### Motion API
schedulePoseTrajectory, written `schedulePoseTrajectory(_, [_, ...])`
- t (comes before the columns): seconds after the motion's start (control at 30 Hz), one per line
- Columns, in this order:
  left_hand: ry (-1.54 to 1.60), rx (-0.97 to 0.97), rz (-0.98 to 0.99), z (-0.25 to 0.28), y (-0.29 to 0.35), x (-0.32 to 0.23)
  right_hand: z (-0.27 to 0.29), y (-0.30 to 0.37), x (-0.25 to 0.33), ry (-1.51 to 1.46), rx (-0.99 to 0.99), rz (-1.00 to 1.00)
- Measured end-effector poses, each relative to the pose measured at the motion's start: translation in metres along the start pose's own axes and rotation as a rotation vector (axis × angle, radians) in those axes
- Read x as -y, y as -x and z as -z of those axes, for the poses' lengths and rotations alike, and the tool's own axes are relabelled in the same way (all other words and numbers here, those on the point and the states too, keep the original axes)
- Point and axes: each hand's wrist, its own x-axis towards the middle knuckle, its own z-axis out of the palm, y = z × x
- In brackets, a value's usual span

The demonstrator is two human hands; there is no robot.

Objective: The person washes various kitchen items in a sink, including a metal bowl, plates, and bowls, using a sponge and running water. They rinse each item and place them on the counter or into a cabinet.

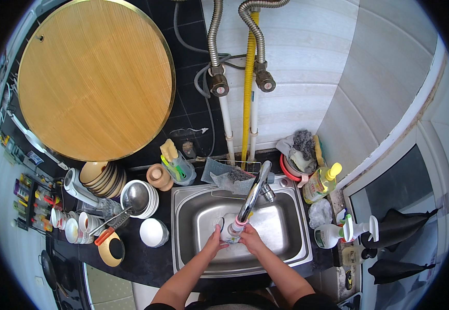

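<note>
Inside the steel sink (183, 204), below the chrome faucet (251, 199), both hands are around a whitish patterned cup (229, 235) with a pink rim. My left hand (215, 243) grips its left side, thumb upward. On the opposite side my right hand (251, 239) holds it near the rim, fingers curled and partly hidden. A pale round edge shows just above the left fingers; I cannot make out whether it belongs to the cup. The faucet covers part of the cup's top.
White bowls (153, 232), a ladle (135, 197), stacked brown bowls (103, 181) and an orange-handled pan (112, 249) crowd the left counter. Right of the sink stand a yellow-capped detergent bottle (320, 183) and spray bottles (327, 235). A wire rack (229, 192) sits behind the basin.
</note>
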Motion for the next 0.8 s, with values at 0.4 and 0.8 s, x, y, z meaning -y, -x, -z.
schedulePoseTrajectory(0.4, [-0.489, -0.181, -0.358, -0.038, 0.007, -0.034, -0.003, -0.014, 0.008, 0.826, -0.144, 0.271])
schedulePoseTrajectory(0.8, [0.075, -0.025, -0.244, -0.010, 0.002, -0.008, 0.005, 0.040, 0.034, 1.025, -0.352, 0.559])
